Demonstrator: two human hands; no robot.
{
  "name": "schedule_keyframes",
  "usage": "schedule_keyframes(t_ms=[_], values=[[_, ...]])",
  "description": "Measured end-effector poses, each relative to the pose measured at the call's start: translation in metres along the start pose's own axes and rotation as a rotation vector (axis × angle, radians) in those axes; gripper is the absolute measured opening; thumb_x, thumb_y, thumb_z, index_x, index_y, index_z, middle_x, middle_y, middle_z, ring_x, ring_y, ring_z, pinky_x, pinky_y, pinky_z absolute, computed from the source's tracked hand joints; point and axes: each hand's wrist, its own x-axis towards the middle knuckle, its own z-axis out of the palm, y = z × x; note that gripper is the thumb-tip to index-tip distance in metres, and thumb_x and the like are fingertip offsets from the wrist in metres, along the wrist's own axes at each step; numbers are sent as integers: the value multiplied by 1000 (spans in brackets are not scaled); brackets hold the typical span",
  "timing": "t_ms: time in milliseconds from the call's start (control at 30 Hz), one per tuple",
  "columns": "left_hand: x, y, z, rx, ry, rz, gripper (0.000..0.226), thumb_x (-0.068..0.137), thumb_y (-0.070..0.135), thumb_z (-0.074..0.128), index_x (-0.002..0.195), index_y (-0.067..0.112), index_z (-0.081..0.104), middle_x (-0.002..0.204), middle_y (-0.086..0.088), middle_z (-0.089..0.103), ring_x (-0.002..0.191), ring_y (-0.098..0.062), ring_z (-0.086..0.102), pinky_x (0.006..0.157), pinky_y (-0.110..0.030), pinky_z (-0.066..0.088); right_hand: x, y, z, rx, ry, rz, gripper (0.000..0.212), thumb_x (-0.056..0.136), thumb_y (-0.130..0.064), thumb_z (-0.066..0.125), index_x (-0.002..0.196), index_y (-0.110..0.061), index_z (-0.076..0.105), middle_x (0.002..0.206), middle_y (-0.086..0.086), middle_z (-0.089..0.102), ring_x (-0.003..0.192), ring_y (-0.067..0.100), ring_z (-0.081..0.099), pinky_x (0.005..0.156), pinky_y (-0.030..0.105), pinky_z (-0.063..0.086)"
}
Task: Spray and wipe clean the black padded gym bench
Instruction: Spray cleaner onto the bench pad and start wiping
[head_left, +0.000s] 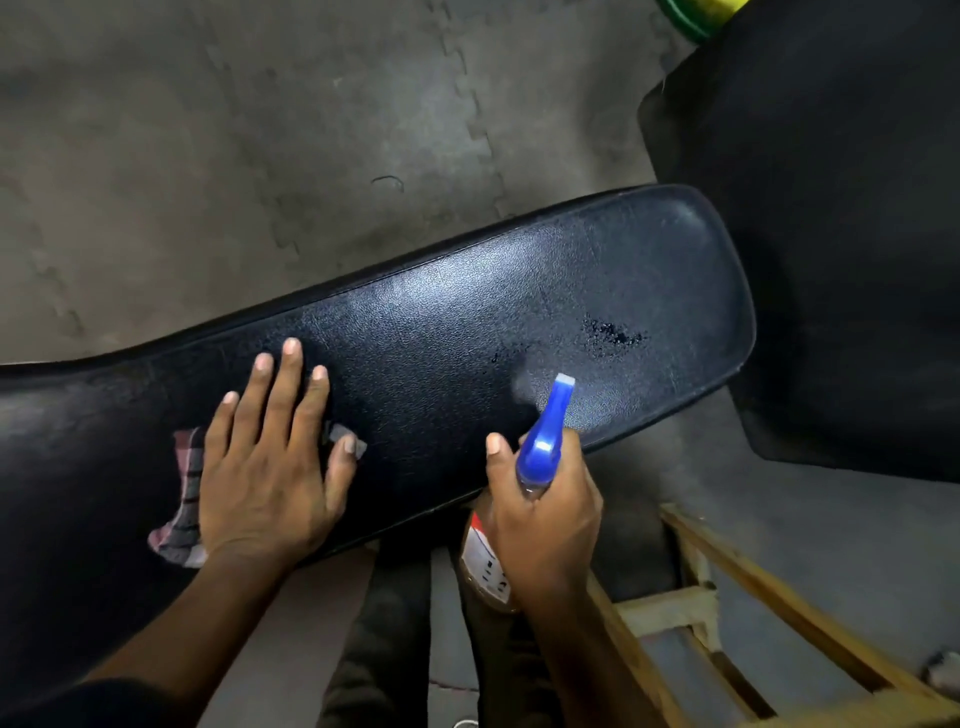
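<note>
Spraying in progress: right hand wrapped tight around the neck of the spray bottle, blue nozzle aiming toward 1 o'clock at the far end of the black padded gym bench, faint mist hanging just off the nozzle tip

Lying across the middle of the view, running from 8 o'clock up to 2 o'clock, with the rounded end at 2 o'clock

Beading already on the vinyl: a dark patch of wet droplets sitting near the rounded end, a few stray specks closer to the nozzle

Left hand pressing flat, fingers spread, pinning a checked cloth against the padding at 8 o'clock; only cloth edges peeking out beside palm and thumb

Judging by this: wetting under way, covering just a small spot so far, most of the surface looking dry and hazy; wiping apparently not yet begun on the sprayed area, cloth waiting well apart from the droplets

Remaining, likely: more spraying along the length, then wiping end to end
</note>
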Motion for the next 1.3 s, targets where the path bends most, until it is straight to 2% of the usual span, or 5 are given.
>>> schedule_keyframes(t_ms=[267,600,933,1133,1300], values=[[-5,-7,-1,-2,17,1,72,102,54,36,163,18,35,179,-1,8,165,-25,14,127,-51,21,-28,-14,25,-70,-92,-155,44,88,-67,64,86,-26,48,66,-13,49,68,21,57,63,40,49],[1,5,-4,-63,28,-12,71,102,56,41,163,21,35,178,-2,14,164,-23,17,128,-49,22,-68,-16,39,-77,-274,-263,35,90,-62,63,81,-31,48,67,-14,52,70,30,63,84,58,56],[-7,-27,-28,-169,-46,-65,64,96,57,48,156,33,47,174,8,29,162,-21,24,131,-54,19,-115,-8,59,-89,-312,-346,34,90,-60,66,85,-32,49,69,-18,51,72,25,64,71,45,55],[-45,-79,-32,-131,-47,-171,62,100,62,43,155,35,47,174,7,30,162,-23,26,128,-59,22,-133,-19,69,-112,-320,-402,37,90,-61,66,81,-37,39,60,-21,40,65,7,39,71,40,49],[-76,-114,-26,-224,24,-309,57,97,59,51,145,30,56,170,4,37,158,-22,34,121,-58,34,-145,-30,75,-103,-399,-457,35,89,-60,69,84,-36,43,64,-23,43,69,11,50,66,26,36]])
